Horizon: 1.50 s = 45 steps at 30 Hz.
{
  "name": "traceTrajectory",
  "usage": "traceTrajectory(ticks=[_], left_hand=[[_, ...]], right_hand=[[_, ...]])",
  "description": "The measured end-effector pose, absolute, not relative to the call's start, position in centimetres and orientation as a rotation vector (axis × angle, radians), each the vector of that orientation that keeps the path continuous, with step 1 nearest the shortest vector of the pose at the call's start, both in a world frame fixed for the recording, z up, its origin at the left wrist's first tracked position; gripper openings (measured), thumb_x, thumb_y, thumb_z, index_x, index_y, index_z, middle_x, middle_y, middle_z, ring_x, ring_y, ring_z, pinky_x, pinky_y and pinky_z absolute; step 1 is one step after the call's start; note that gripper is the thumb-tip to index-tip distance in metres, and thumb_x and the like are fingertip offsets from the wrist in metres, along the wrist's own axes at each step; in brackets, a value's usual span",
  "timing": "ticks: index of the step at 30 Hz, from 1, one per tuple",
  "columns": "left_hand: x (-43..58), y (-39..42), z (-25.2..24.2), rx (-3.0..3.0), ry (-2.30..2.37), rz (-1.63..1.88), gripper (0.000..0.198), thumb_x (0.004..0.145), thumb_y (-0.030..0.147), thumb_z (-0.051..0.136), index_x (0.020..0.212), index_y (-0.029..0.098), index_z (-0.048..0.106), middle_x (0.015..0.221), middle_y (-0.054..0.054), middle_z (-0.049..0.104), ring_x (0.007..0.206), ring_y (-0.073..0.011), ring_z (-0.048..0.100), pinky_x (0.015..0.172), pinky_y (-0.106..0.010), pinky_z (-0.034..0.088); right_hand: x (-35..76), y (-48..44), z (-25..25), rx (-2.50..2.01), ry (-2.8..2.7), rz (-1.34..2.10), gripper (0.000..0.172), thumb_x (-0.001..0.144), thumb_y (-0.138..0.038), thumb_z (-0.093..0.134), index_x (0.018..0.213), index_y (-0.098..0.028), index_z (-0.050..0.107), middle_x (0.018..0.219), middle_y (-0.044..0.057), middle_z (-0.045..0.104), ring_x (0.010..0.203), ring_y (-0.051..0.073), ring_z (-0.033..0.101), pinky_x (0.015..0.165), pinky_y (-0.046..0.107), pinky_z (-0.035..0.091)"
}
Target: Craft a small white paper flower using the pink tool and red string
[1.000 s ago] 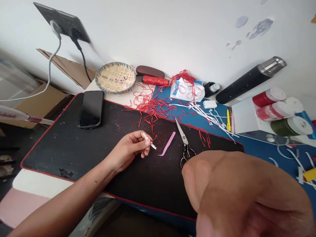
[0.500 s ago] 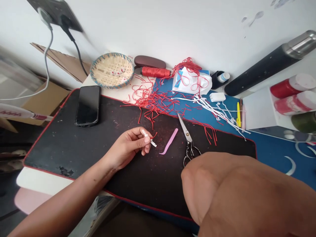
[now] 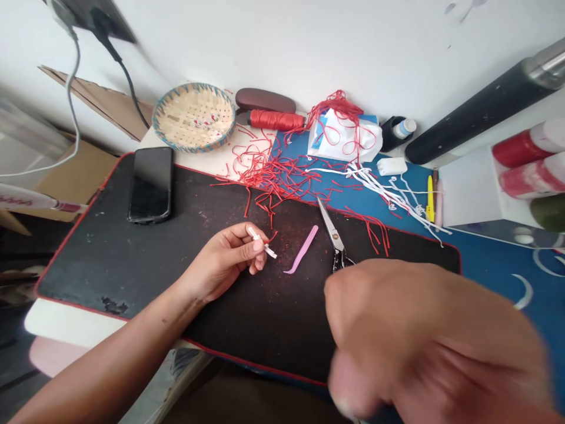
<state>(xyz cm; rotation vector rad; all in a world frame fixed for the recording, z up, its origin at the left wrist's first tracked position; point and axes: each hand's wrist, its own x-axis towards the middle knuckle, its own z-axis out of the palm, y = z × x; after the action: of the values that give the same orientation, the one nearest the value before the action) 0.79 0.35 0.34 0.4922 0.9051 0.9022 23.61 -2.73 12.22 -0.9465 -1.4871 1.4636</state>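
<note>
My left hand point(image 3: 223, 262) rests above the black desk mat point(image 3: 110, 277), its fingertips pinching a short white cord piece point(image 3: 260, 242). To the right of it lie a pink plastic spatula point(image 3: 303, 249) and steel scissors point(image 3: 333, 235) with their blades closed. My right hand point(image 3: 424, 335) is blurred and close to the camera. It covers the scissors' handles, and its fingers are hard to make out. I cannot tell whether it holds anything.
A black phone point(image 3: 150, 185) lies on the mat. Cut red threads point(image 3: 273, 176) spill over its far edge, and white cords point(image 3: 388, 194) lie on a blue mat point(image 3: 494, 265). Behind stand a woven basket point(image 3: 153, 118), a red thread spool point(image 3: 276, 120) and a black flask point(image 3: 477, 112).
The view has turned, so the desk sits further left and higher. My right hand has moved up over the scissors' handles. My left hand still pinches the white piece.
</note>
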Motion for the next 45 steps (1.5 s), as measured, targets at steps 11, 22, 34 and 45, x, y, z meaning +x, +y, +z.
traceTrajectory(ticks=[11, 22, 34, 45], left_hand=[[1.0, 0.5, 0.4, 0.493, 0.861, 0.953, 0.030, 0.070, 0.032, 0.098, 0.080, 0.014, 0.076, 0.066, -0.003, 0.073, 0.058, -0.0122, 0.065, 0.053, -0.018, 0.051], [1.9, -0.2, 0.4, 0.669, 0.929, 0.988, 0.030, 0.071, 0.033, 0.097, 0.081, 0.014, 0.076, 0.065, -0.003, 0.073, 0.057, -0.0127, 0.064, 0.052, -0.019, 0.048], [1.3, 0.2, 0.4, 0.765, 0.966, 0.984, 0.030, 0.073, 0.035, 0.094, 0.089, 0.014, 0.080, 0.075, -0.004, 0.074, 0.062, -0.0137, 0.064, 0.053, -0.021, 0.048], [1.7, 0.0, 0.2, 0.851, 1.047, 0.979, 0.027, 0.075, 0.039, 0.092, 0.079, 0.016, 0.076, 0.068, -0.002, 0.070, 0.062, -0.0152, 0.061, 0.055, -0.023, 0.046]], right_hand=[[21.6, -0.1, 1.4, -1.223, -1.391, 1.229, 0.032, 0.104, -0.043, 0.061, 0.088, -0.018, 0.073, 0.056, -0.005, 0.049, 0.049, 0.011, 0.044, 0.048, 0.025, 0.033], [20.9, -1.6, 0.2, -1.261, -1.602, 1.226, 0.026, 0.101, -0.041, 0.062, 0.100, -0.019, 0.075, 0.071, 0.002, 0.068, 0.059, 0.014, 0.058, 0.056, 0.026, 0.045], [20.9, -1.7, 0.2, -1.340, -1.691, 0.990, 0.025, 0.101, -0.034, 0.061, 0.091, -0.018, 0.078, 0.063, 0.000, 0.066, 0.054, 0.013, 0.055, 0.056, 0.025, 0.044], [20.5, -2.0, -0.2, -1.344, -1.697, 0.988, 0.027, 0.101, -0.036, 0.062, 0.087, -0.018, 0.076, 0.058, -0.003, 0.056, 0.051, 0.012, 0.048, 0.054, 0.025, 0.040]])
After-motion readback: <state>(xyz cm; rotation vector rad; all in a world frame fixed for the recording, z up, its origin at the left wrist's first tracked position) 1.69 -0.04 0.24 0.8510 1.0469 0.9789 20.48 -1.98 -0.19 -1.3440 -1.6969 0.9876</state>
